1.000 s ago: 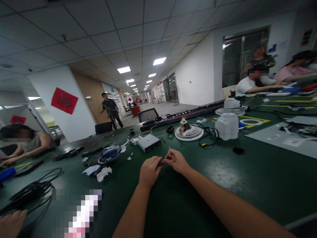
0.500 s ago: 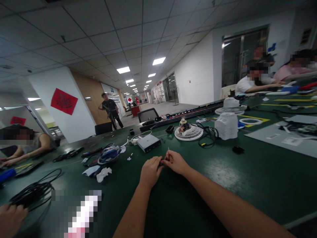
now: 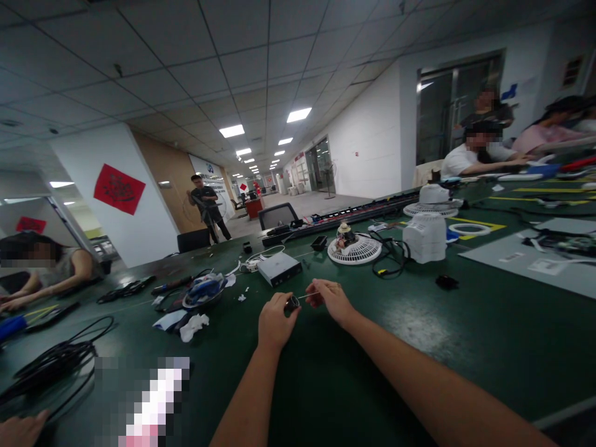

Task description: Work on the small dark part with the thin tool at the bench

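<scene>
My left hand [image 3: 274, 323] is closed round a small dark cylindrical part [image 3: 292, 303], whose round end faces to the right. My right hand [image 3: 334, 301] pinches a thin, pale rod or wire [image 3: 306, 295] that reaches toward that round end. Whether the two are joined, I cannot tell. Both hands are held above the green table [image 3: 354, 385]. Just beyond them lies a grey metal box [image 3: 279, 268] with a dark front. Behind my right hand is a white fan grille [image 3: 361, 249] with a motor on it.
A white housing [image 3: 424, 239] and a black cable [image 3: 393, 264] are at the right. Crumpled tissue [image 3: 194, 327] and a blue bundle [image 3: 205, 288] lie left. Another person's hand [image 3: 23, 428] is near coiled black cable [image 3: 56, 363]. Several people are around.
My hands have moved apart, the left one slightly leftward. The dark part's round end and the thin rod between my hands now show. The other person's hand at lower left has moved down.
</scene>
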Demonstrator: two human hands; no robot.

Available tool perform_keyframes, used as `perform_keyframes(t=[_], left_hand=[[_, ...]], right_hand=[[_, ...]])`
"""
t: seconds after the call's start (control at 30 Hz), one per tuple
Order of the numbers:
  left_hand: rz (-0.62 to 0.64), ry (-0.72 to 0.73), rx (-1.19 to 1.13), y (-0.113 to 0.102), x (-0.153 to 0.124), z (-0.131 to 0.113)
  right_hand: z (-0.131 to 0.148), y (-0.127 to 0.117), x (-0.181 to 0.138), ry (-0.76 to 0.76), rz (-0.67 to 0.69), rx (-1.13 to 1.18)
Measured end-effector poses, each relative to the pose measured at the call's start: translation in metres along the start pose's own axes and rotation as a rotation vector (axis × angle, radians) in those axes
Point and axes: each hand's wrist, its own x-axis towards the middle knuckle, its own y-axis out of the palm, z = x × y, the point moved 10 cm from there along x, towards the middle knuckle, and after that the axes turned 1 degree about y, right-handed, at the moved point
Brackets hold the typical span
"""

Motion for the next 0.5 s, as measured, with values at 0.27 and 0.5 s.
perform_keyframes(t=[0.27, 0.5], left_hand=[[0.028, 0.120, 0.030, 0.004, -0.002, -0.015], [0.048, 0.128, 0.054, 0.007, -0.002, -0.019]], right_hand=[[-0.005, -0.002, 0.002, -0.020, -0.032, -0.109], [-0.006, -0.012, 0.005, -0.022, -0.082, -0.088]])
